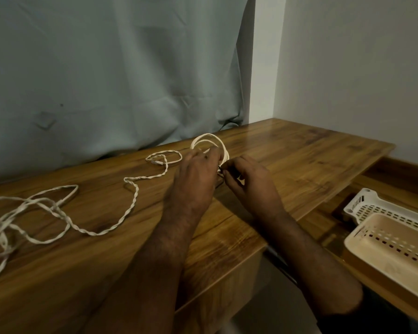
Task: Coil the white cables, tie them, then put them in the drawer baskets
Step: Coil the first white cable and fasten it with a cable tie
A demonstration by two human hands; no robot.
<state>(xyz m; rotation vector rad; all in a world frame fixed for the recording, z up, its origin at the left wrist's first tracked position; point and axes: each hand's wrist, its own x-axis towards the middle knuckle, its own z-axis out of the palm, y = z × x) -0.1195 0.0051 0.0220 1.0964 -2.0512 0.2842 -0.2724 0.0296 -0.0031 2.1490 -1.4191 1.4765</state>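
A small coil of white cable [211, 142] stands upright on the wooden table [287, 160], held by my left hand [196, 179], whose fingers close on its lower part. My right hand [249, 182] pinches a thin dark tie [220, 168] at the coil's right side. A twisted white cable [130, 203] trails loose across the table to the left, with a small loop [164, 156] at its far end. More white cable lies tangled [15, 213] at the left edge. A beige basket [393, 247] and a white basket [372, 204] sit in the open drawer [336, 203] on the right.
A grey-green curtain [106, 80] hangs behind the table, with a white wall corner [323, 68] to its right. The table's front edge runs diagonally under my forearms. Both baskets hold nothing visible.
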